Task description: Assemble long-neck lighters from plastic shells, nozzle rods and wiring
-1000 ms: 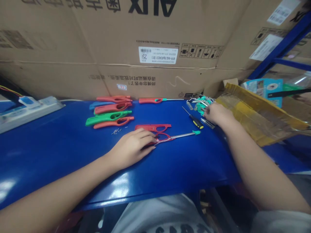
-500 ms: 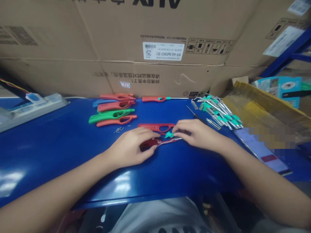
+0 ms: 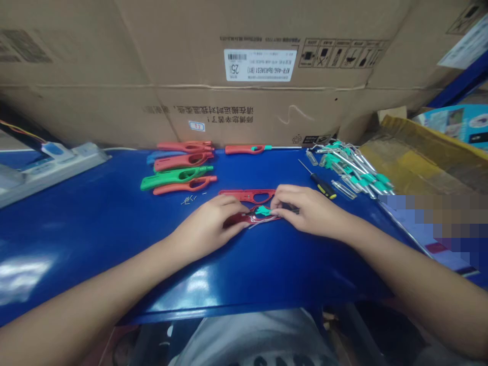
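My left hand (image 3: 213,218) is closed around the near red lighter shell half (image 3: 233,220), thumb in front and fingers behind. A green trigger piece (image 3: 262,210) sits over the right part of this half, with thin pale wires beside it. My right hand (image 3: 301,204) pinches the right end of the green piece between thumb and forefinger. Dark parts show near my left fingertips, too small to name. Just behind lies the other red shell half (image 3: 236,194), touched or partly covered by my right fingers; I cannot tell which.
Several lighter shells, including a green one (image 3: 168,179), lie at the left by small screws (image 3: 188,200). A red lighter (image 3: 244,150) lies at the back. On the right are a screwdriver (image 3: 323,187) and a pile of metal lighter tubes (image 3: 354,170). A cardboard box (image 3: 190,61) stands behind.
The camera view has shifted slightly, baring the screwdriver's handle. The green trigger piece lies a little lower over the shell half, and both hands keep their grip.
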The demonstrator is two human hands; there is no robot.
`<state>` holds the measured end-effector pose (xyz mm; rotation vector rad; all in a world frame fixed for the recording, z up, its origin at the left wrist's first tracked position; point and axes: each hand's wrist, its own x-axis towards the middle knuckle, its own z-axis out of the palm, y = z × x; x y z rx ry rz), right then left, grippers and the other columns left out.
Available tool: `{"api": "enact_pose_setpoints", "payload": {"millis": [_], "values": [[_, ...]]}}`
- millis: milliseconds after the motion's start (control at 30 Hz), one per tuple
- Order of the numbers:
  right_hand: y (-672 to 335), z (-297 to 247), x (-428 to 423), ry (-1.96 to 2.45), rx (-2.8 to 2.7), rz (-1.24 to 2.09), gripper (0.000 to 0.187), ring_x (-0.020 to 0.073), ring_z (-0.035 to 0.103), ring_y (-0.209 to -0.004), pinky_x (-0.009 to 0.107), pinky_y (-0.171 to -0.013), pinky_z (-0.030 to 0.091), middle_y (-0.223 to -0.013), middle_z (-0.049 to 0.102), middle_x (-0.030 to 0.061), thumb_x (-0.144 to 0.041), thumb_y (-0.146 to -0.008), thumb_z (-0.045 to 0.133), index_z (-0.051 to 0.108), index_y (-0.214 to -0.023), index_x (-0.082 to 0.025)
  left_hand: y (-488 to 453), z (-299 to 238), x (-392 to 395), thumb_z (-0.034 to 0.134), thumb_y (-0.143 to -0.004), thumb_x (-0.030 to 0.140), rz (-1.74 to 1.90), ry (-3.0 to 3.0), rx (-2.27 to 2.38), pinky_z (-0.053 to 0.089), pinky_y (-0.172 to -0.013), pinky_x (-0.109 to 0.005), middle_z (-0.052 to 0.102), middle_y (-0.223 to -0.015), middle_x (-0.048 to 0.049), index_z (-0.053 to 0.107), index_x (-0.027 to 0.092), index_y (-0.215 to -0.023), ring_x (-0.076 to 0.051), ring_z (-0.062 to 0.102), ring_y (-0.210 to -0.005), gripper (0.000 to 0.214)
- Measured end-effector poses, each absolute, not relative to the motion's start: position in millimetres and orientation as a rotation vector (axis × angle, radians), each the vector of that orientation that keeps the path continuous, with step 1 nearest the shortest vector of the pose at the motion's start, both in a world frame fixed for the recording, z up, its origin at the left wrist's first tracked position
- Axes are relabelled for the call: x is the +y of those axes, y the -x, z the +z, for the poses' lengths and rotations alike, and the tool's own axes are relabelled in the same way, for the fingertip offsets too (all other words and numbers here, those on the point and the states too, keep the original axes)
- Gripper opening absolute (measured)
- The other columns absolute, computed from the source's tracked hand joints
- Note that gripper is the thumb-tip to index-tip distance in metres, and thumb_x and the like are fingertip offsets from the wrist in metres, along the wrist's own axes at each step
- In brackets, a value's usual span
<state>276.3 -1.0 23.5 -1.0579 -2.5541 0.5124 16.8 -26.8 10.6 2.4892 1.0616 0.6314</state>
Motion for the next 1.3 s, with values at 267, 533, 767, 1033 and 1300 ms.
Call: {"api": "enact_pose_setpoints", "payload": {"millis": [267, 533, 767, 1033, 1300], "values": [[-276, 24, -5, 0.939, -2.735, 0.318, 0.014, 0.0186, 0.062, -0.092, 0.028, -0.073, 0.042, -0.100, 0.066, 0.0040, -0.023, -0.099, 0.053, 0.066, -0.095, -0.021, -18, 11, -30, 0.064, -0.094, 0.029, 0.619, -2.445, 1.091, 0.054, -0.086, -0.035, 0.069, -0.106, -0.0075, 0.071, 0.018, -0.109, -0.022, 0.067, -0.098, 0.019], [-272, 19, -5, 0.838, -2.701, 0.308, 0.015, 0.0168, 0.061, -0.087, 0.027, -0.073, 0.041, -0.095, 0.068, 0.0035, -0.021, -0.099, 0.052, 0.066, -0.092, -0.020, -19, 8, -31, 0.067, -0.093, 0.028, 0.629, -2.417, 1.106, 0.054, -0.081, -0.033, 0.068, -0.102, -0.0063, 0.071, 0.018, -0.107, -0.021, 0.066, -0.092, 0.018], [-272, 20, -8, 0.700, -2.755, 0.065, 0.021, 0.0174, 0.059, -0.080, 0.029, -0.069, 0.040, -0.088, 0.067, 0.0049, -0.022, -0.100, 0.049, 0.067, -0.090, -0.017, -20, 8, -29, 0.068, -0.091, 0.028, 0.615, -2.333, 1.126, 0.052, -0.078, -0.032, 0.067, -0.101, -0.0048, 0.070, 0.019, -0.106, -0.019, 0.065, -0.089, 0.017], [-273, 22, -10, 0.716, -2.843, 0.044, 0.021, 0.0173, 0.061, -0.080, 0.029, -0.067, 0.040, -0.090, 0.067, 0.0052, -0.019, -0.097, 0.051, 0.071, -0.091, -0.016, -22, 8, -30, 0.068, -0.091, 0.029, 0.620, -2.307, 1.122, 0.053, -0.081, -0.032, 0.067, -0.101, -0.0041, 0.068, 0.019, -0.105, -0.019, 0.065, -0.092, 0.017], [-272, 23, -11, 0.805, -2.812, 0.125, 0.020, 0.0159, 0.061, -0.079, 0.028, -0.064, 0.036, -0.092, 0.068, 0.0041, -0.023, -0.098, 0.055, 0.072, -0.090, -0.018, -24, 5, -33, 0.070, -0.085, 0.022, 0.702, -2.131, 1.130, 0.053, -0.085, -0.031, 0.069, -0.107, -0.0049, 0.062, 0.017, -0.118, -0.017, 0.064, -0.094, 0.035]]}}
